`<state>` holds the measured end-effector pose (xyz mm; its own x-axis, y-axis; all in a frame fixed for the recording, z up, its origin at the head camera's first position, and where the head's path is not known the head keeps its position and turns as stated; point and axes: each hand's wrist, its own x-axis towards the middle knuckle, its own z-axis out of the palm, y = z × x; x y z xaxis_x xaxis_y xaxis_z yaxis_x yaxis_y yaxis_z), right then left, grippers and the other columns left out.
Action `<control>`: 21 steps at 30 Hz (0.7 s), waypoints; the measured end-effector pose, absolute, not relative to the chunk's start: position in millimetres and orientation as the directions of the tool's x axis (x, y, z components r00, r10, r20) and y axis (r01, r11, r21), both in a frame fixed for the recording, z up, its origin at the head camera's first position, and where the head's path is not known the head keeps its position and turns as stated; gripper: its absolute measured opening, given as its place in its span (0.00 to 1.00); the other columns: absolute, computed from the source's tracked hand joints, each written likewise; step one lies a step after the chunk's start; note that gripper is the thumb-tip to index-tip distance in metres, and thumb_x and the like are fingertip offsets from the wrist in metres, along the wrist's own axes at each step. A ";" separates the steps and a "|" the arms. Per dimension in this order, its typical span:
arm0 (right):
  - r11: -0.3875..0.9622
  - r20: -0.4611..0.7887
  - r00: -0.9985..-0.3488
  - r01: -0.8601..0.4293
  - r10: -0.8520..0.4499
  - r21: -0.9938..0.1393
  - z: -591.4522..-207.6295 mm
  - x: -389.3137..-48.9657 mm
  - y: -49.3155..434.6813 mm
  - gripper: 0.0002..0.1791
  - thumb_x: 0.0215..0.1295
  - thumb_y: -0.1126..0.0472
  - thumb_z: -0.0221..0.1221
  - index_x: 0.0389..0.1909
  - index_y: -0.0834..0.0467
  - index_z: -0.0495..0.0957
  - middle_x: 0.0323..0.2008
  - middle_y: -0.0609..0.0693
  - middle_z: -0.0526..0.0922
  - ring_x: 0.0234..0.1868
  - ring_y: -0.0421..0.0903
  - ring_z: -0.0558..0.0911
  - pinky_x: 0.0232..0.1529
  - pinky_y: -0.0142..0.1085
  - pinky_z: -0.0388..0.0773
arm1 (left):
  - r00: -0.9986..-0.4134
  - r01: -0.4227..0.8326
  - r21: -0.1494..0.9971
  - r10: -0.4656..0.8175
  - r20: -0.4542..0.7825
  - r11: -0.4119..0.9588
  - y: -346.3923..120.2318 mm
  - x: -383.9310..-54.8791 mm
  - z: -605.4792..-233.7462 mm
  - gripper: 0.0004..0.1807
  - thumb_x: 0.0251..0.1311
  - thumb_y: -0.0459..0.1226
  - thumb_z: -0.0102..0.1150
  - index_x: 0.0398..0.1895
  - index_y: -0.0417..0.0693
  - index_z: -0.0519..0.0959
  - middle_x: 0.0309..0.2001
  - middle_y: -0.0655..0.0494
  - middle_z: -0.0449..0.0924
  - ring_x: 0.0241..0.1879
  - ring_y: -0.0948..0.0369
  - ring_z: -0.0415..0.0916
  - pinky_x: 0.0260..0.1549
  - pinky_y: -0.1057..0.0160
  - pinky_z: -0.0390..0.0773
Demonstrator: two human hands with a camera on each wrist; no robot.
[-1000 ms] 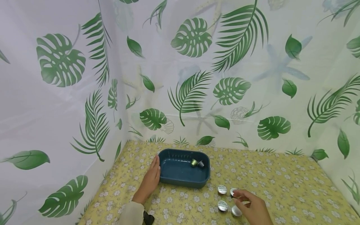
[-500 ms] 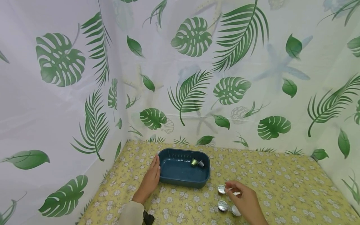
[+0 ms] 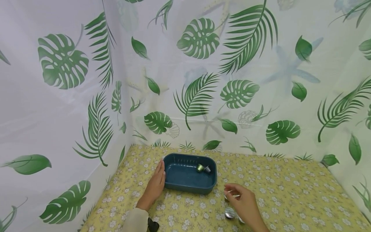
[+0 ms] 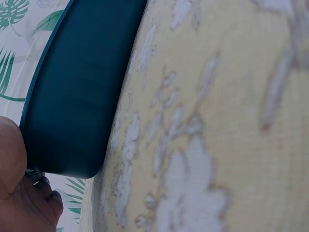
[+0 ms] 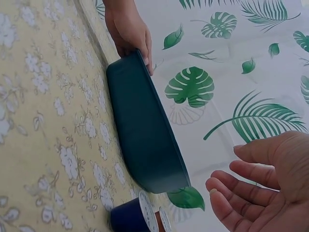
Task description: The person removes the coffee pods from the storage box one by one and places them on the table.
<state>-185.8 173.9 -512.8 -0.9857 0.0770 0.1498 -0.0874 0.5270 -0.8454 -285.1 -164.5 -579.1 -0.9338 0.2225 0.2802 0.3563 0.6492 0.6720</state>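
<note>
A dark teal plastic tray (image 3: 188,189) stands on the table, with a green coffee capsule (image 3: 200,168) and a grey coffee capsule (image 3: 207,169) at its right end. My left hand (image 3: 155,184) rests against the tray's left end, fingers straight. Over the loose capsules to the tray's right hovers my right hand (image 3: 244,203), its fingers loosely bent and holding nothing. A silver-lidded capsule (image 3: 229,212) shows beside it; others are partly hidden under the hand. In the right wrist view a dark blue capsule (image 5: 129,217) and a brown capsule (image 5: 164,220) stand near the tray.
A yellow flowered cloth (image 3: 290,193) covers the table. White sheets with green leaf prints (image 3: 282,132) hang behind it and along the left side. A dark strap (image 3: 153,224) sits at my left wrist.
My right hand has moved left across the loose capsules, from the right-hand ones to above the far left one. My left hand, the tray and the capsules in it have stayed put.
</note>
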 end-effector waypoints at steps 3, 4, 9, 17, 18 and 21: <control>0.529 0.165 -0.984 -0.105 0.069 -0.842 -512.9 -189.8 169.0 0.11 0.66 0.63 0.68 0.49 0.54 0.86 0.42 0.48 0.88 0.38 0.41 0.85 0.35 0.32 0.81 | -0.936 0.350 0.673 0.223 0.271 0.652 -164.8 -285.1 -580.2 0.32 0.84 0.45 0.32 0.82 0.39 0.42 0.82 0.50 0.32 0.80 0.50 0.41 0.72 0.43 0.57; 0.531 0.169 -0.983 -0.109 0.065 -0.841 -512.9 -191.1 167.4 0.11 0.66 0.63 0.68 0.49 0.54 0.86 0.42 0.48 0.88 0.38 0.41 0.85 0.35 0.32 0.81 | -0.936 0.351 0.672 0.223 0.272 0.652 -164.9 -285.1 -580.4 0.33 0.84 0.45 0.32 0.82 0.39 0.42 0.82 0.50 0.32 0.80 0.50 0.41 0.72 0.43 0.57; 0.525 0.192 -0.981 -0.143 0.039 -0.839 -514.0 -197.5 160.4 0.12 0.65 0.65 0.68 0.49 0.56 0.86 0.40 0.47 0.88 0.38 0.42 0.85 0.35 0.32 0.81 | -0.934 0.357 0.669 0.224 0.279 0.652 -165.0 -285.4 -580.6 0.33 0.84 0.47 0.30 0.82 0.38 0.42 0.82 0.49 0.33 0.80 0.49 0.41 0.72 0.43 0.57; 0.501 0.199 -0.979 -0.158 0.030 -0.851 -514.9 -205.8 150.5 0.12 0.65 0.65 0.68 0.48 0.55 0.87 0.43 0.49 0.88 0.39 0.44 0.85 0.36 0.32 0.81 | -0.934 0.354 0.663 0.219 0.281 0.660 -164.8 -285.7 -580.7 0.33 0.84 0.47 0.30 0.82 0.39 0.42 0.82 0.49 0.33 0.80 0.49 0.42 0.72 0.43 0.58; 0.498 0.200 -0.979 -0.160 0.028 -0.852 -515.5 -206.7 149.5 0.12 0.65 0.65 0.68 0.48 0.55 0.87 0.43 0.49 0.88 0.39 0.44 0.85 0.36 0.32 0.81 | -0.935 0.353 0.664 0.218 0.280 0.659 -164.8 -285.7 -580.7 0.33 0.84 0.47 0.30 0.82 0.39 0.42 0.82 0.50 0.33 0.80 0.50 0.42 0.72 0.43 0.58; 0.502 0.206 -0.978 -0.167 0.023 -0.849 -517.9 -210.3 146.2 0.12 0.64 0.64 0.69 0.48 0.54 0.87 0.41 0.47 0.89 0.38 0.43 0.85 0.36 0.32 0.81 | -0.938 0.344 0.667 0.216 0.271 0.661 -165.0 -285.7 -580.9 0.32 0.84 0.44 0.32 0.82 0.40 0.42 0.82 0.51 0.32 0.80 0.51 0.41 0.72 0.44 0.57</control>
<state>-210.3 146.2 -517.9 -0.9783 0.0232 0.2061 -0.1669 0.5020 -0.8486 -285.7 -165.0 -580.9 -0.9382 0.2158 0.2706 0.3444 0.6606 0.6671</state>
